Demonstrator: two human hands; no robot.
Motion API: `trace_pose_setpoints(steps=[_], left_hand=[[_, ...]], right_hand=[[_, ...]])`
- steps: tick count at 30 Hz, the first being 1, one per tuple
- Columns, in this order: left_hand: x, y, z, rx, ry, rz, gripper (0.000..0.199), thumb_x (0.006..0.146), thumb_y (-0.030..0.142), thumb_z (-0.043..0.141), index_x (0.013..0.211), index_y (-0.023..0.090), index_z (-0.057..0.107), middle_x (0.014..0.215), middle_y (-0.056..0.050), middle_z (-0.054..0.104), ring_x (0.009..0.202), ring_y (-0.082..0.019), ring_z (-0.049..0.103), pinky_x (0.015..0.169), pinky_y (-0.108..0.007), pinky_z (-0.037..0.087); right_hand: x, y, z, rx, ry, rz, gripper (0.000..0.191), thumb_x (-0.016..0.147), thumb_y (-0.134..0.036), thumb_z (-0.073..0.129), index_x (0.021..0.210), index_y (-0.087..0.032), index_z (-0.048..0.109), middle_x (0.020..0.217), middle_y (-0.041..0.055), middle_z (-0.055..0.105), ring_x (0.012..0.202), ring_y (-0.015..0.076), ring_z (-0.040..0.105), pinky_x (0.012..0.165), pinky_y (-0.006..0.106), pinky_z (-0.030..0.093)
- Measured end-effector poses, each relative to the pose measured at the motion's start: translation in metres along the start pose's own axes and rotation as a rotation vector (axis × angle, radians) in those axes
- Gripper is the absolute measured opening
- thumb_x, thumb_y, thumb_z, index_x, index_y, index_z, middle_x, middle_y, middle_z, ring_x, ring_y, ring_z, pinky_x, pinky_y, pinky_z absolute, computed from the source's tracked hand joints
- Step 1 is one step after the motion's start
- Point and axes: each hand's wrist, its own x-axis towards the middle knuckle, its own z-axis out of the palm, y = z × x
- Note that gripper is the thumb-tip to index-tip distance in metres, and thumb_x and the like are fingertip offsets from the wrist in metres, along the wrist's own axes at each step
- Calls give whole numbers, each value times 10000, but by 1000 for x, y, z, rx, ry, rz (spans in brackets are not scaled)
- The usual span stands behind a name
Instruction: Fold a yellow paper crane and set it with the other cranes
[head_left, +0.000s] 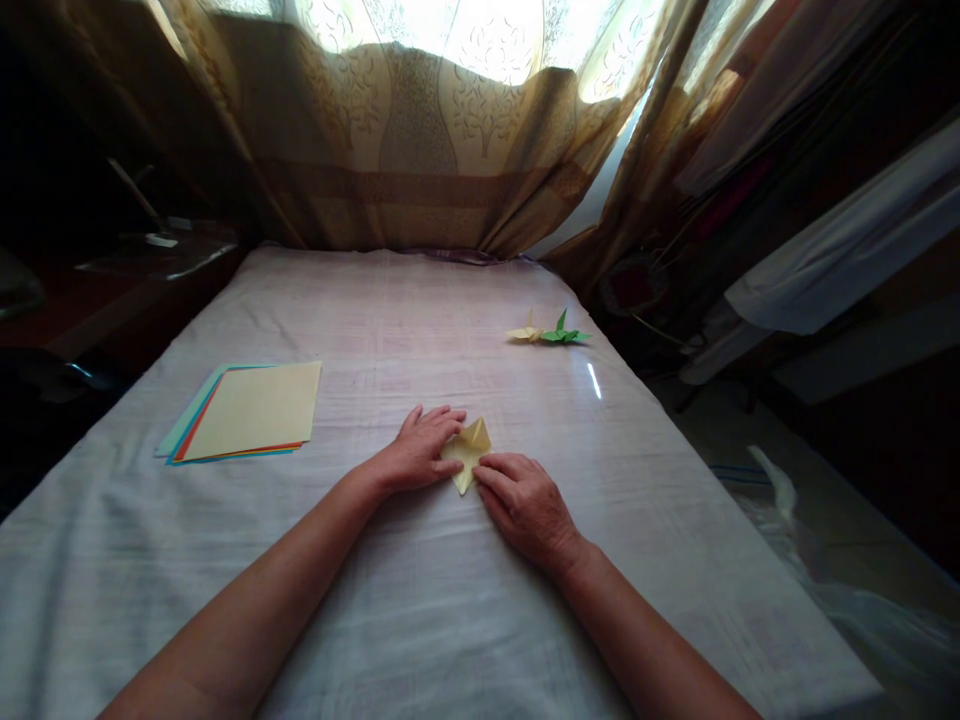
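Observation:
A small pale-yellow piece of folded origami paper (pixel 466 462) lies on the cloth in a pointed diamond shape, one corner towards me. My left hand (pixel 426 447) rests along its left side, fingers stretched out and the thumb lying on the lower part of the paper. On the other side, my right hand (pixel 525 500) has its fingers curled together, with thumb and fingertips closed on the lower right edge. Part of the paper's left edge is hidden under my left fingers.
A stack of coloured square paper sheets (pixel 255 405), cream on top, lies to the left. Further back on the right sit a cream paper crane (pixel 527 332) and a green paper crane (pixel 564 332). A white checked cloth (pixel 360 310) covers the table; curtains (pixel 420 130) hang behind.

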Motion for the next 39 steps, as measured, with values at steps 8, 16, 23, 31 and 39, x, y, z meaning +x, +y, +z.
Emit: trace_pose_setpoints(steps=[8,16,23,31,39], left_hand=[[-1,6,0,15,-15,-14,461,807,354,681,1222,230,524,1492,-101,429,1431,-282,285,1171,-548,98],[-1,5,0,16,-19,1,455,806,353,672,1221,248,517,1498,-99,419,1433,-290,279,1166,-560,101],[-1,2,3,6,-6,10,445,808,378,675,1207,254,523,1496,-93,421,1433,-285,277,1167,-555,93],[-1,4,2,-1,-13,-6,518,762,425,728,1203,245,526,1495,-108,419,1434,-296,271,1168,-558,84],[-1,3,4,-30,0,-7,523,753,416,722,1208,243,530,1496,-111,414,1433,-306,269,1164,-563,62]], right_hand=[[9,5,7,32,39,-18,152,914,-214,566,994,-207,695,991,78,694,897,212,616,811,348,499],[9,7,11,60,45,16,145,924,-250,561,971,-196,687,972,84,692,892,210,612,821,350,500],[10,7,11,96,35,36,140,922,-255,557,938,-211,689,970,80,689,903,207,615,834,354,499],[10,4,11,138,48,62,117,897,-257,586,835,-207,671,969,79,685,905,210,610,835,361,493],[1,1,5,127,24,-4,129,891,-227,589,910,-237,716,1001,66,682,960,199,604,863,354,481]])
